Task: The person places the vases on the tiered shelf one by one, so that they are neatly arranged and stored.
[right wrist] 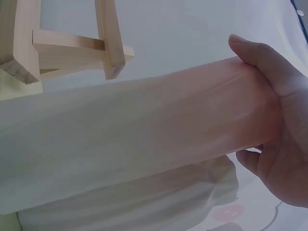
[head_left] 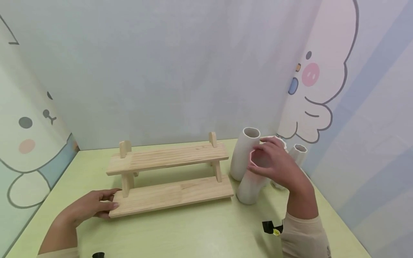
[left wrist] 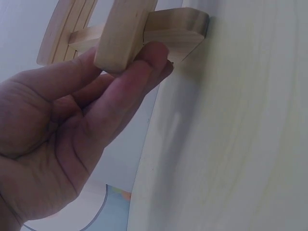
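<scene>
Left hand (head_left: 91, 208): we see it gripping the left end of the wooden shelf (head_left: 174, 195), thumb and fingers on either side of the lower board.
Wooden shelf: it stands upright on the table (head_left: 187, 233), its two tiers stepped, to the left of the vases.
Right hand (head_left: 277, 161): it grasps the front vase (head_left: 250, 188) round the mouth, thumb on one side, fingers on the other.
Front vase: pale and tall, it is just beside the shelf's right end; we cannot tell whether its base touches the table.
Back vase (head_left: 240, 157): it stands behind the front one, near the shelf.
Slim vase (head_left: 297, 154): it is farther right, partly behind the right forearm.
Both hands' step: we judge it to be handling the front vase while the left hand steadies the shelf.
Vase's next move: we think it calls for a firm hold at the mouth, the base guided away from the back vase and the shelf's edge, and the shelf kept from sliding.
</scene>
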`<state>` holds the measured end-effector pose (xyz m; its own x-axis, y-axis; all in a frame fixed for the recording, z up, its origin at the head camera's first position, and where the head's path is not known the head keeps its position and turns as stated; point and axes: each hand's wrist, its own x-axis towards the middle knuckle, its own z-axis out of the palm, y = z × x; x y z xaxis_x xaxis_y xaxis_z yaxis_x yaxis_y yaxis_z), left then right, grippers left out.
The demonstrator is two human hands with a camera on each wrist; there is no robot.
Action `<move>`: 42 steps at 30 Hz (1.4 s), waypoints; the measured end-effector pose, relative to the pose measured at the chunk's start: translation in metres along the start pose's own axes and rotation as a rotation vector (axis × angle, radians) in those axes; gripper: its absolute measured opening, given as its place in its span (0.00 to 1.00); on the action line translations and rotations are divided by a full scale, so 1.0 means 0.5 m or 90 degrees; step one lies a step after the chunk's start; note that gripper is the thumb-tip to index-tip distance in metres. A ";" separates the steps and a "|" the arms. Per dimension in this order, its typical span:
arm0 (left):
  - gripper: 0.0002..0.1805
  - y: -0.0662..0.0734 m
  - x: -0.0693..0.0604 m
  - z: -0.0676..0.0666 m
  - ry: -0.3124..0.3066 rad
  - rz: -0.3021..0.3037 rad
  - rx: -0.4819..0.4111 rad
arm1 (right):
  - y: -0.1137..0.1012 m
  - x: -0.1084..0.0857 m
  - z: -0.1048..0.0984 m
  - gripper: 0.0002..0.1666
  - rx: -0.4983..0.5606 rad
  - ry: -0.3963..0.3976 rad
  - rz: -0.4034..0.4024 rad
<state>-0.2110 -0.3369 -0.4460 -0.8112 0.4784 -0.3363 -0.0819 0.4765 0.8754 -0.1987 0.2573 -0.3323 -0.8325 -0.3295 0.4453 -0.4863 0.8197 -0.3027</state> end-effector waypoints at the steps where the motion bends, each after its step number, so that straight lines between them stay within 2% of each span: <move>1: 0.38 0.000 0.001 0.000 0.001 0.000 0.002 | -0.004 0.000 -0.001 0.28 0.002 0.006 -0.003; 6: 0.37 0.001 0.003 0.000 0.004 0.005 0.008 | -0.025 -0.012 -0.012 0.34 0.034 0.026 0.016; 10: 0.37 -0.002 0.003 -0.001 0.003 0.003 0.006 | -0.036 -0.019 -0.019 0.34 0.049 0.033 0.029; 20: 0.38 -0.007 0.003 -0.003 0.003 0.001 0.003 | -0.040 -0.018 -0.027 0.33 0.093 0.117 -0.038; 27: 0.38 -0.004 0.002 -0.001 0.005 0.003 0.007 | -0.041 -0.019 -0.031 0.35 0.139 0.181 -0.062; 36: 0.38 -0.003 -0.008 -0.006 0.006 -0.013 0.014 | -0.057 -0.007 -0.009 0.41 0.242 0.174 -0.064; 42: 0.39 -0.001 -0.002 -0.001 0.000 -0.005 0.000 | -0.068 -0.003 0.009 0.50 0.392 0.146 -0.052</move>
<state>-0.2104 -0.3379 -0.4457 -0.8104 0.4750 -0.3431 -0.0877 0.4807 0.8725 -0.1820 0.2281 -0.3265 -0.7420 -0.2150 0.6350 -0.6650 0.3561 -0.6565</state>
